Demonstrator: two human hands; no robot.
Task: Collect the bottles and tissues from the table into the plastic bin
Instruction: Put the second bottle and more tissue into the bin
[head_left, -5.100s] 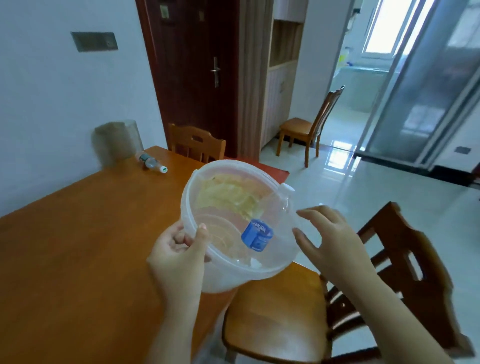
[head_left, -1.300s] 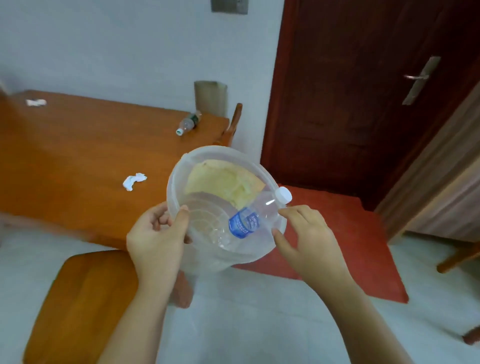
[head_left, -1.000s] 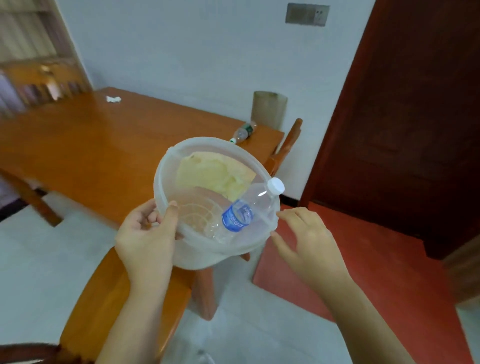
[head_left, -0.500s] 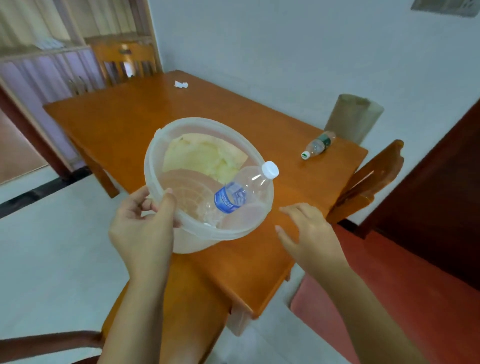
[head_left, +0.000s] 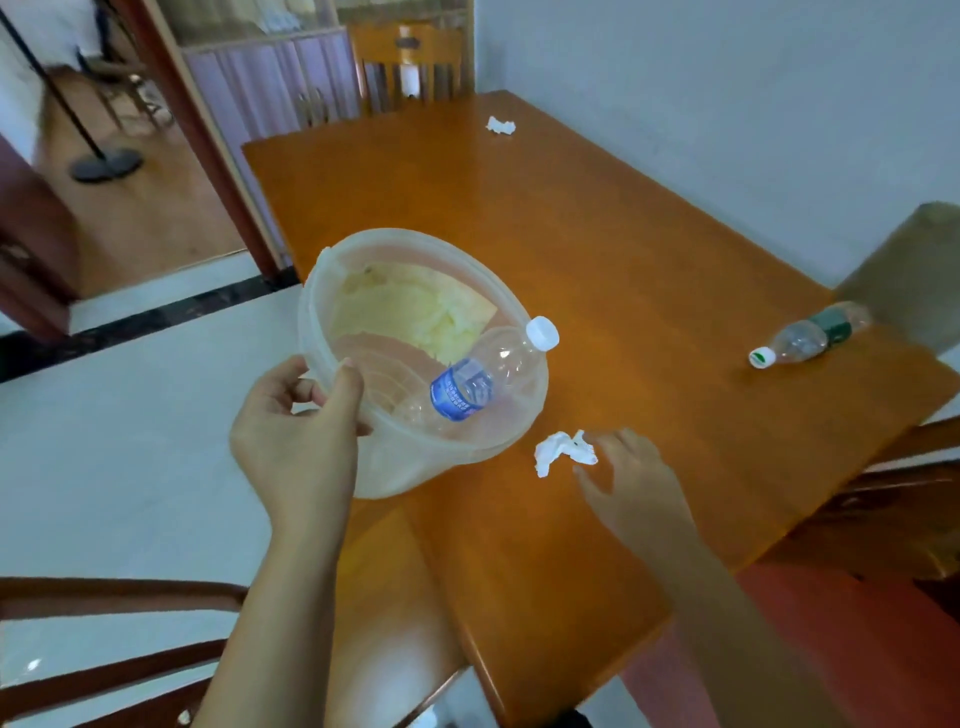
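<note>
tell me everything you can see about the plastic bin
The bin is a round, translucent whitish plastic tub with a thick rim, open and tilted toward the camera. The left hand grips its near rim, thumb inside, holding it over the table edge. Inside lie a clear bottle with a blue label and white cap, its neck resting on the rim, and something crumpled and pale yellow.

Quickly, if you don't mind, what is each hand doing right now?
Left hand: closed on the rim of the plastic bin, holding it up.
Right hand: open, holding nothing, fingers next to the crumpled tissue.
</note>
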